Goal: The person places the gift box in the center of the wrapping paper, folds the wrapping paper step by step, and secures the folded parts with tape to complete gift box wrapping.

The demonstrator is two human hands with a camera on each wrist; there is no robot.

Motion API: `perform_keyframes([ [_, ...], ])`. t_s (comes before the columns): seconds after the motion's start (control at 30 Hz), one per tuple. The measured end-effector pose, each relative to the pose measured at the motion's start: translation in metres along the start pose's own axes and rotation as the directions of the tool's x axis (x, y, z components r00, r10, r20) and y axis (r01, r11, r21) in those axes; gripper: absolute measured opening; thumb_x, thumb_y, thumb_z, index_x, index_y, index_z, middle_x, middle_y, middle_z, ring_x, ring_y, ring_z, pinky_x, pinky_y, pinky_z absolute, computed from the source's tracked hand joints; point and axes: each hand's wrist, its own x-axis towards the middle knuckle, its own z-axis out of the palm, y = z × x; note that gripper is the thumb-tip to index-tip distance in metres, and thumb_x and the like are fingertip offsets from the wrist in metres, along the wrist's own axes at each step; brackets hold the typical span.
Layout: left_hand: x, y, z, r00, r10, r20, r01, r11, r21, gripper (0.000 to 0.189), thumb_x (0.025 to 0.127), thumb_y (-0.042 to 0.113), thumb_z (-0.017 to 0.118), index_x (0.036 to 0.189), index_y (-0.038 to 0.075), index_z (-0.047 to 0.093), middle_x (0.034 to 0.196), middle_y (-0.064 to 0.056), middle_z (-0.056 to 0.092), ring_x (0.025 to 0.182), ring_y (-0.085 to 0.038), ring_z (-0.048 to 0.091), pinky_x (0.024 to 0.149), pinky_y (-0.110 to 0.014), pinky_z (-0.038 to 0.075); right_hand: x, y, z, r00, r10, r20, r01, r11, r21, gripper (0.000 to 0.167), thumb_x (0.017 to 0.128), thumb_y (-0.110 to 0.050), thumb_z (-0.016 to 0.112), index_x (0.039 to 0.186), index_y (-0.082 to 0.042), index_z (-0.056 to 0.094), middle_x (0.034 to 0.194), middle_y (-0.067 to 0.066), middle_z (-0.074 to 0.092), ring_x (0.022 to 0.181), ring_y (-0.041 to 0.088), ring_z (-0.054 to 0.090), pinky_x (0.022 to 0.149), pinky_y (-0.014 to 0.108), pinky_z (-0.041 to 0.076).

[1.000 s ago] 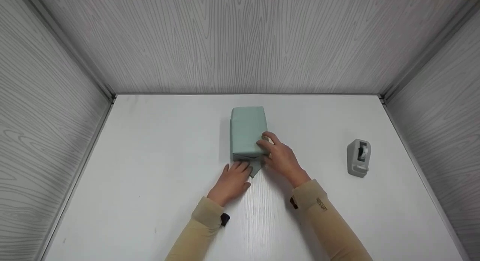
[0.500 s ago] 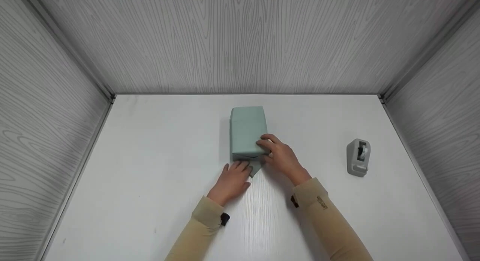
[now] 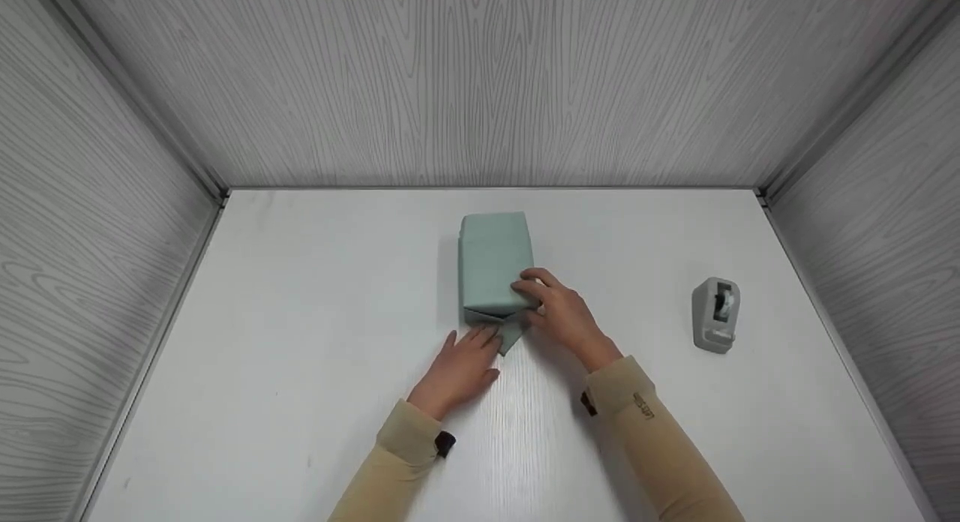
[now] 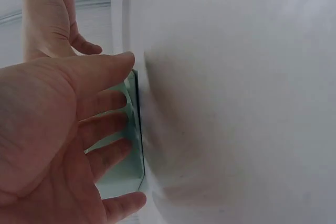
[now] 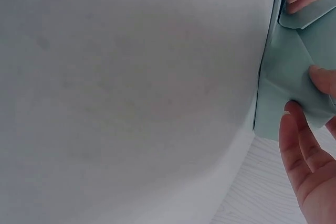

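A box wrapped in pale green paper [image 3: 495, 256] lies on the white table, its near end towards me. At that end a pointed paper flap [image 3: 511, 336] sticks out low over the tabletop. My left hand [image 3: 459, 368] has its fingers stretched out, the tips on the flap by the box's lower edge. The left wrist view shows those fingers [image 4: 107, 153] almost straight in front of the green paper. From the right, my right hand [image 3: 566, 316] holds the near corner, fingers over the top and side, thumb [image 5: 323, 80] against the folded end.
A grey tape dispenser [image 3: 716, 316] with a roll in it stands on the right side of the white table [image 3: 315, 304]. Grey wood-grain panels [image 3: 480, 87] enclose the table at the back and both sides.
My left hand has drawn back slightly down and left, baring a bit more of the flap and end. The right hand stays on the box's corner almost unmoved.
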Motion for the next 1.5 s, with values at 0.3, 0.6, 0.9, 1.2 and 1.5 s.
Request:
perform_keyframes([
  [0.3,-0.010,0.002,0.003,0.999,0.027,0.022,-0.027,1.000,0.009,0.048,0.097,0.027,0.063,0.140,0.006,0.054,0.146,-0.007,0.048,0.135,-0.024,0.043,0.106,-0.055,0.034,-0.001,0.001,0.001,1.000,0.002,-0.001,-0.002,1.000,0.009,0.048,0.083,-0.005,0.079,0.127,-0.016,0.065,0.138,0.000,0.049,0.107,0.022,0.063,0.083,0.034,0.053],
  [0.6,-0.007,0.003,0.008,0.999,0.012,0.031,-0.013,0.999,0.032,0.051,0.096,0.031,0.064,0.141,0.009,0.053,0.148,-0.005,0.046,0.136,-0.024,0.042,0.104,-0.059,0.034,-0.001,0.000,0.001,1.000,0.010,0.008,-0.011,1.000,0.018,0.046,0.084,-0.006,0.078,0.128,-0.015,0.065,0.138,0.000,0.049,0.095,0.020,0.066,0.076,0.032,0.053],
  [0.9,-0.005,0.005,0.008,1.000,0.000,0.019,-0.001,0.999,0.039,0.051,0.094,0.033,0.066,0.140,0.011,0.055,0.147,-0.005,0.047,0.135,-0.023,0.042,0.104,-0.061,0.033,-0.001,0.000,0.001,1.000,0.017,0.010,-0.018,1.000,0.009,0.046,0.084,-0.006,0.078,0.128,-0.015,0.066,0.138,-0.001,0.048,0.099,0.020,0.065,0.079,0.033,0.053],
  [1.2,-0.006,0.003,0.006,0.999,0.037,0.037,-0.039,0.997,0.061,0.045,0.096,0.028,0.064,0.138,0.014,0.058,0.147,-0.005,0.047,0.135,-0.024,0.042,0.103,-0.061,0.035,-0.001,0.000,0.003,1.000,0.020,0.006,-0.020,1.000,-0.002,0.045,0.085,-0.006,0.077,0.128,-0.015,0.066,0.139,-0.001,0.048,0.103,0.021,0.064,0.080,0.034,0.053],
  [1.5,-0.005,-0.003,-0.001,0.993,0.105,0.061,-0.102,0.994,-0.046,0.043,0.097,0.024,0.061,0.140,0.021,0.056,0.146,-0.009,0.047,0.136,-0.027,0.040,0.102,-0.060,0.036,-0.002,-0.001,0.002,1.000,0.023,0.009,-0.023,1.000,0.010,0.046,0.084,-0.007,0.078,0.128,-0.016,0.066,0.139,-0.002,0.047,0.101,0.019,0.065,0.079,0.031,0.053],
])
